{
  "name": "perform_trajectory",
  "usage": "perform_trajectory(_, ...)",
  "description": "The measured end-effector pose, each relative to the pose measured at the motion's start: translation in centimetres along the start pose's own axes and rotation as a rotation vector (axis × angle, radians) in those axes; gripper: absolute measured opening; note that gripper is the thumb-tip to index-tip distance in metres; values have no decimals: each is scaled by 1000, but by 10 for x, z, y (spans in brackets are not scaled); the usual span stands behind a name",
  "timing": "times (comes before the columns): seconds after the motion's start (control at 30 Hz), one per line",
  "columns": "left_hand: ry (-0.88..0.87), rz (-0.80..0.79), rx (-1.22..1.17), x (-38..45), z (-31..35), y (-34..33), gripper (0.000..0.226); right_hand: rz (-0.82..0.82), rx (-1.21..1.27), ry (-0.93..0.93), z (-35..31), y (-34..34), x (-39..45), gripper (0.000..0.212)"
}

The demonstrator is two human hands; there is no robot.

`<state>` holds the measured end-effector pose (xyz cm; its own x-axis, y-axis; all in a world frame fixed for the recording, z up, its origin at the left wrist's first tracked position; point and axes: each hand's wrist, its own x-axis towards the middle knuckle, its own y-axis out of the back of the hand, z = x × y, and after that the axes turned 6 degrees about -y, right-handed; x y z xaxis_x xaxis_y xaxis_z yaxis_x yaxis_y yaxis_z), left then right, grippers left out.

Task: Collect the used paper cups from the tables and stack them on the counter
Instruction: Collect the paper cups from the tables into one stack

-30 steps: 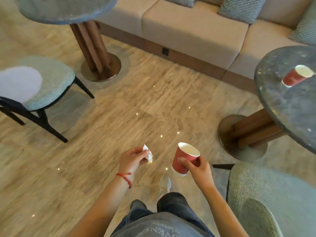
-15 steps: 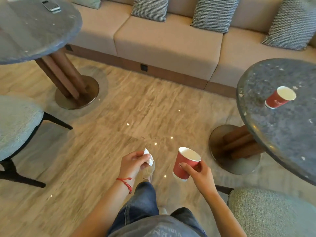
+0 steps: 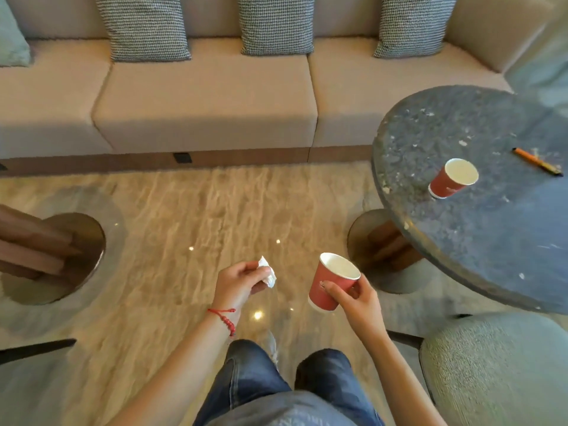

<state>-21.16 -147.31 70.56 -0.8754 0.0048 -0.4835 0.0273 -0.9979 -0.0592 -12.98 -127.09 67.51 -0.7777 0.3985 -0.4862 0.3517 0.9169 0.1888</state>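
Observation:
My right hand grips a red paper cup with a white inside, held upright at waist height over the floor. My left hand pinches a small crumpled white paper. A second red paper cup stands upright on the round dark stone table to my right, well beyond my right hand. An orange pen lies farther back on that table.
A beige sofa with checked cushions runs along the far side. The table's wooden pedestal and metal base stand on the floor at right. A grey-green upholstered chair is at lower right. Another table's base sits at left.
The view has swung right and closer to the sofa. The right table and its cup now look nearer. Both hands keep their holds in much the same pose.

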Motion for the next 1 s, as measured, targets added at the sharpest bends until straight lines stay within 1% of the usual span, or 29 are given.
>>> perform_trajectory(0.1, -41, -182, 44, 17, 10, -23, 16, 94, 50, -10, -5, 11, 6, 43)
perform_trajectory(0.13, -32, -215, 51, 23, 14, -34, 18, 120, 75, -16, -6, 17, 10, 42)
perform_trajectory(0.27, 14, -277, 81, 47, 18, -79, 12, 217, 161, -33, -11, 44, 25, 48)
perform_trajectory(0.37, 22, -311, 118, 64, 20, -116, 2, 278, 214, -36, -13, 68, 41, 39)
perform_trajectory(0.4, 20, -330, 127, 69, 21, -129, 2, 291, 225, -33, -15, 76, 48, 37)
perform_trajectory(0.47, 10, -368, 136, 79, 25, -157, 10, 312, 237, -24, -18, 94, 64, 37)
perform_trajectory(0.53, 6, -376, 136, 89, 30, -185, 18, 329, 250, -17, -24, 113, 81, 37)
perform_trajectory(0.7, -10, -409, 147, 112, 44, -254, 24, 368, 260, 15, -48, 165, 121, 36)
perform_trajectory(0.77, -23, -397, 138, 121, 48, -278, 18, 381, 264, 31, -56, 183, 135, 36)
perform_trajectory(0.83, -21, -382, 125, 130, 51, -297, 5, 386, 269, 42, -65, 199, 147, 36)
perform_trajectory(0.93, -11, -378, 138, 140, 55, -318, 19, 392, 291, 53, -75, 214, 163, 37)
perform_trajectory(1.0, -18, -386, 148, 148, 60, -330, 21, 410, 294, 61, -81, 221, 173, 38)
